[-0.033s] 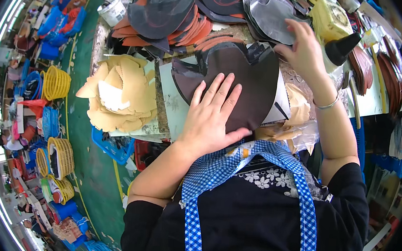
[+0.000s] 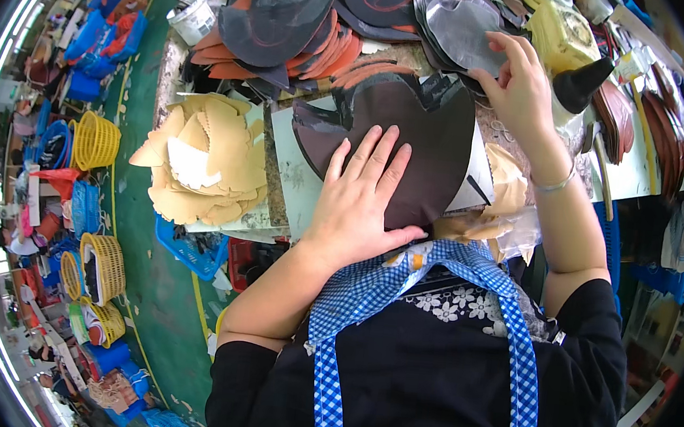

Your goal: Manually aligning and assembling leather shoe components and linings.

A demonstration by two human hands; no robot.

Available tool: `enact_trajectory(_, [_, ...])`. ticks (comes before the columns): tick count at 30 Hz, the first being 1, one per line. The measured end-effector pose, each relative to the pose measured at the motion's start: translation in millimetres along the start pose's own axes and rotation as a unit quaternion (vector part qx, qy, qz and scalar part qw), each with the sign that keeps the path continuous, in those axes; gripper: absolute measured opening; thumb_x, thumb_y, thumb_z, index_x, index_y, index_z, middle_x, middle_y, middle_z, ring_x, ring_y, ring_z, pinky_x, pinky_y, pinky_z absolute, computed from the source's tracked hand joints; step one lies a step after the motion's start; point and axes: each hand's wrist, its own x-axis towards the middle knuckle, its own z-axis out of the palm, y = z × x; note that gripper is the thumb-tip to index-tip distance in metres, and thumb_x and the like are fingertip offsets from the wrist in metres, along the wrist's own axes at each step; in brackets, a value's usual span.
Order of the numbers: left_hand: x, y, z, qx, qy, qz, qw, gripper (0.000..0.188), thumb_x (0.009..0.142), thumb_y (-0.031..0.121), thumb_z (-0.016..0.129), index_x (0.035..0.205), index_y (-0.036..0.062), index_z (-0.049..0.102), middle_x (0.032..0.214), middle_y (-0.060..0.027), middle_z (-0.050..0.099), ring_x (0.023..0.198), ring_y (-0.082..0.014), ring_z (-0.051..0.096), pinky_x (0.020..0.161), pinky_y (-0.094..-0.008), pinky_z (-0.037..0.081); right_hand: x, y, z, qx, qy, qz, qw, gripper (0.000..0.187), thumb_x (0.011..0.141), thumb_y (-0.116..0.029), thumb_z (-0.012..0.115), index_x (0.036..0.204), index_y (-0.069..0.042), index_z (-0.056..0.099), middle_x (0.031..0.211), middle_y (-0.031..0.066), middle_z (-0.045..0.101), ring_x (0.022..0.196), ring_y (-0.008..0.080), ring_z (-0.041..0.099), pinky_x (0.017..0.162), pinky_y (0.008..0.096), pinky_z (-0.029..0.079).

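My left hand [image 2: 359, 203] lies flat, fingers spread, on a dark brown cut leather-like piece [image 2: 436, 165] with a notched, black-coated far edge. That piece rests on a pale board [image 2: 296, 185] at the table's near side. Off to the right, my right hand [image 2: 523, 91] is raised with thumb and fingers apart and curved, and I see nothing between them. It is by the near right edge of a stack of dark grey cut pieces [image 2: 460, 29]; whether a fingertip touches the stack I cannot tell.
Tan cut pieces [image 2: 208, 161] are piled at the left. Orange-edged dark pieces [image 2: 277, 25] and a white tub [image 2: 190, 20] stand at the back. A black-nozzled bottle [image 2: 581, 84], a yellowish container [image 2: 565, 34] and brown pieces [image 2: 615, 115] are at the right.
My right hand has shifted slightly, its thumb lifting a little and its fingers bending more. My left hand and the brown piece stay put.
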Motion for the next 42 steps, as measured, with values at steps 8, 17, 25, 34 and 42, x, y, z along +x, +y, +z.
enact_trajectory(8, [-4, -66, -36, -0.473, 0.027, -0.116, 0.873, 0.038, 0.079, 0.015, 0.074, 0.111, 0.0018, 0.059, 0.101, -0.0087, 0.066, 0.099, -0.0153, 0.061, 0.09, -0.0292, 0.047, -57, -61, 35, -0.007, -0.243, -0.382, 0.891, 0.104, 0.073, -0.07, 0.054, 0.136, 0.01, 0.033, 0.142, 0.0273, 0.035, 0.137, 0.0363, 0.029, 0.111, 0.0461, 0.024])
enact_trajectory(17, [51, -196, -58, -0.01, 0.222, -0.121, 0.968, 0.02, 0.081, 0.01, 0.067, 0.1, 0.0051, 0.067, 0.103, -0.0109, 0.066, 0.098, -0.0302, 0.062, 0.084, -0.0367, 0.049, -50, -71, 25, 0.03, -0.283, -0.367, 0.885, 0.118, 0.063, -0.075, 0.063, 0.14, 0.007, 0.028, 0.145, 0.0263, 0.029, 0.138, 0.0368, 0.025, 0.112, 0.0459, 0.022])
enact_trajectory(25, [19, -11, -56, 0.182, 0.308, 0.222, 0.907, 0.018, 0.083, 0.007, 0.063, 0.1, 0.0002, 0.064, 0.101, -0.0171, 0.066, 0.091, -0.0287, 0.065, 0.067, -0.0314, 0.052, -37, -56, -1, 0.492, 0.156, -0.059, 0.854, 0.044, 0.095, -0.034, 0.043, 0.119, 0.003, 0.049, 0.118, 0.0148, 0.056, 0.103, 0.0187, 0.055, 0.082, 0.0307, 0.042])
enact_trajectory(34, [-27, -82, -40, -0.095, 0.275, -0.219, 0.931, 0.02, 0.084, 0.021, 0.066, 0.097, 0.0063, 0.064, 0.089, -0.0086, 0.067, 0.078, -0.0306, 0.064, 0.071, -0.0381, 0.052, -82, -67, 11, 0.129, -0.161, -0.372, 0.905, 0.034, 0.068, -0.009, 0.073, 0.098, 0.001, 0.06, 0.1, 0.0125, 0.062, 0.09, 0.0305, 0.059, 0.078, 0.0379, 0.049])
enact_trajectory(42, [-77, -218, -22, 0.12, 0.076, -0.529, 0.837, 0.042, 0.068, 0.031, 0.081, 0.096, 0.0071, 0.06, 0.086, -0.0137, 0.067, 0.082, -0.0293, 0.064, 0.073, -0.0411, 0.049, -84, -66, 10, 0.148, -0.149, -0.353, 0.912, 0.036, 0.068, -0.011, 0.074, 0.1, 0.0, 0.06, 0.103, 0.0124, 0.061, 0.091, 0.0302, 0.059, 0.078, 0.0375, 0.049])
